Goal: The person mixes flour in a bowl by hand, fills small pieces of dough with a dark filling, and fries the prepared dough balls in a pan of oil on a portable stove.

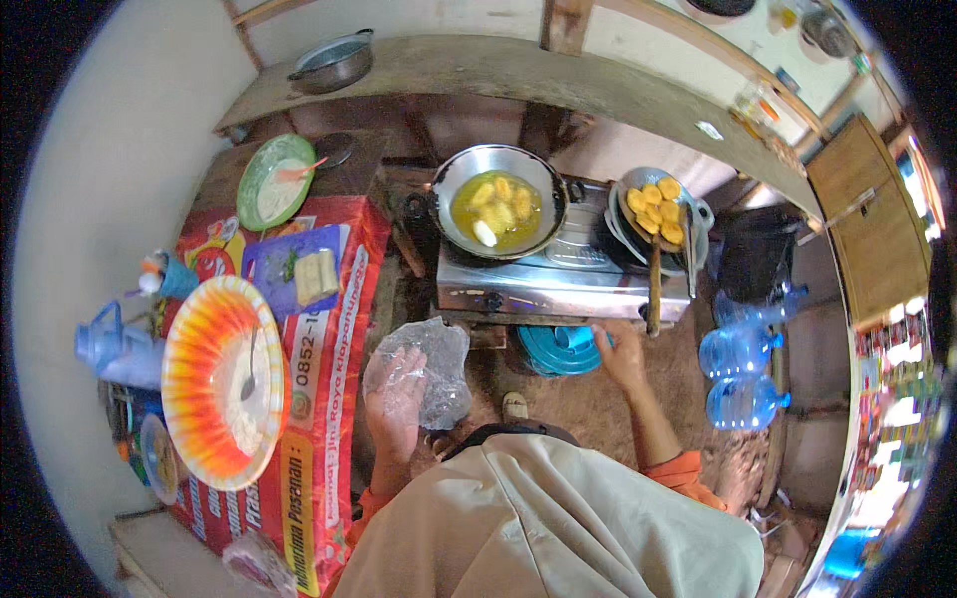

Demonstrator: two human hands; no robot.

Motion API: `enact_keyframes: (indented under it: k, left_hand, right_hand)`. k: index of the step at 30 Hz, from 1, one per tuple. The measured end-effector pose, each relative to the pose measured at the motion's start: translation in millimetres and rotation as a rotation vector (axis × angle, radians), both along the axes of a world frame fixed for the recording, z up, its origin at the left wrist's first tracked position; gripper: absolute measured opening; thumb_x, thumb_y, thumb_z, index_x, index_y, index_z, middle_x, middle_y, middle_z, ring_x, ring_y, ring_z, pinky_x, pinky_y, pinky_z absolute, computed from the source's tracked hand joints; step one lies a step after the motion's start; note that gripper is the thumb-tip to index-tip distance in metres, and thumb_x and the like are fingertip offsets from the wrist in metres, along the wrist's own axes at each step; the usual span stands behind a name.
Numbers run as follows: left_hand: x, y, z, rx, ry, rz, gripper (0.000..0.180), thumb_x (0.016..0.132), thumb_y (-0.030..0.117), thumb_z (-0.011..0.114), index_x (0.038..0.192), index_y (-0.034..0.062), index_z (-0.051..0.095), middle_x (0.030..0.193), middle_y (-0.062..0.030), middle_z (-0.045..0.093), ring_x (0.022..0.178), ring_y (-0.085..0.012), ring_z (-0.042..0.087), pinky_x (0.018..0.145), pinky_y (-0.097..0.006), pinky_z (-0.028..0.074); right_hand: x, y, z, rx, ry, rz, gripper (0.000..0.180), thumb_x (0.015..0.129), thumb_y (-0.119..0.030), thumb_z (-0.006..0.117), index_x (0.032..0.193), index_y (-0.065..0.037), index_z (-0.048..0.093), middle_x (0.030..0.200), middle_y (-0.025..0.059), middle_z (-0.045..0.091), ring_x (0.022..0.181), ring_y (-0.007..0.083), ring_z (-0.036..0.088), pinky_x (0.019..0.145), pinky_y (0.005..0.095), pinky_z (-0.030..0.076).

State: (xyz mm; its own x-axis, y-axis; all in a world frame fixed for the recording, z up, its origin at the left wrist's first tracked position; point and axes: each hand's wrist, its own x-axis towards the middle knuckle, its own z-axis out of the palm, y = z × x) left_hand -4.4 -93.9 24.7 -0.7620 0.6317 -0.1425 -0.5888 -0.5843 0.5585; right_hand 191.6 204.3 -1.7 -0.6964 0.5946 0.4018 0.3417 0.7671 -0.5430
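My left hand (pixel 397 394) holds a crumpled clear plastic bag (pixel 446 374), which partly covers the fingers. My right hand (pixel 625 357) is closed just below the stove's front edge, beside a teal lidded bucket (pixel 546 357); what its fingers hold, if anything, is hidden. Ahead, a wok (pixel 448 234) of bubbling oil with several yellow fritters and one paler piece sits on the left of the metal gas stove (pixel 528 287). To its right, a strainer with a wooden handle (pixel 654 289) carries several golden fritters (pixel 654 207) over a pot (pixel 702 239).
The red-covered table at left bears an orange-and-white bowl (pixel 184 399) of white flour with a spoon, a green bowl (pixel 245 204) of batter, and a purple board (pixel 261 274) with pale pieces. Blue water bottles (pixel 740 351) lie at right. A dark pan (pixel 334 72) stands on the back ledge.
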Motion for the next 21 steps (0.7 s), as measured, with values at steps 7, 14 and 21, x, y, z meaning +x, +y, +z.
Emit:
enact_keyframes:
  k: [7, 14, 21]
  left_hand:
    - [-1.5, 14.2, -21.2, -1.164, 1.470, 0.123, 0.033, 0.082, 0.011, 0.050, 0.113, 0.0022, 0.051, 0.113, -0.0133, 0.054, 0.108, -0.0237, 0.048, 0.092, -0.036, 0.037]
    - [19.3, -6.3, -120.4, -1.042, 0.675, 0.015, 0.032, 0.083, 0.016, 0.048, 0.111, 0.0031, 0.052, 0.110, -0.0126, 0.055, 0.102, -0.0232, 0.050, 0.087, -0.036, 0.039]
    - [50.1, -58.9, -199.1, -1.350, 0.583, 0.058, 0.033, 0.083, 0.022, 0.047, 0.110, 0.0041, 0.053, 0.107, -0.0118, 0.056, 0.095, -0.0226, 0.052, 0.082, -0.036, 0.041]
  right_hand:
    - [59.5, 120.1, 34.5, -0.301, 0.086, -0.586, 0.025, 0.082, -0.027, 0.055, 0.090, -0.005, 0.061, 0.068, 0.0129, 0.061, 0.064, 0.0232, 0.060, 0.060, 0.0328, 0.047]
    - [81.6, 263.4, -64.0, -0.104, -0.328, -0.676, 0.054, 0.074, -0.044, 0.061, 0.107, -0.002, 0.053, 0.094, 0.0218, 0.060, 0.090, 0.0379, 0.056, 0.077, 0.0405, 0.045]
    - [76.2, 292.8, -95.0, -0.426, -0.550, -0.692, 0.056, 0.074, -0.033, 0.062, 0.111, 0.002, 0.040, 0.093, 0.0265, 0.058, 0.089, 0.0413, 0.056, 0.077, 0.0453, 0.044]
